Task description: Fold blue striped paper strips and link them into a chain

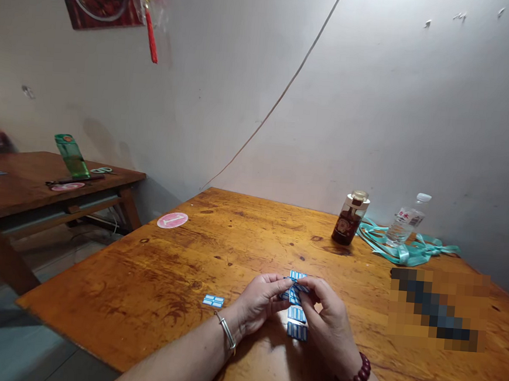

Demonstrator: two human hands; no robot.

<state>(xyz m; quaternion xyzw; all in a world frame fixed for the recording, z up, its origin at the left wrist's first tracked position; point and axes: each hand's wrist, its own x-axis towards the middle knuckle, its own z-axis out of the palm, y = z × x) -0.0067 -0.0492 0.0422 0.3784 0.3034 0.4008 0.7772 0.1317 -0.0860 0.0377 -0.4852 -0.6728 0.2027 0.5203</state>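
Note:
My left hand (263,300), with a silver bangle at the wrist, pinches a small blue-bordered white label sheet (292,295) between thumb and fingers. From the other side my right hand (328,316), wearing a dark red bead bracelet, grips the same piece with thumb and forefinger. Fingers hide part of it, so I cannot tell whether it is folded or several pieces. On the wood below lie more such label sheets (297,332), and another shows just beyond my fingertips. A separate blue-and-white label sheet (213,300) rests left of my left hand.
A dark drink bottle (345,222), a clear water bottle (404,223) and turquoise ribbon (408,255) are at the wooden table's (198,239) back right. A pixelated dark object (432,307) lies right. A round pink disc (173,220) sits left. Another table (104,199) holds a green bottle (72,157).

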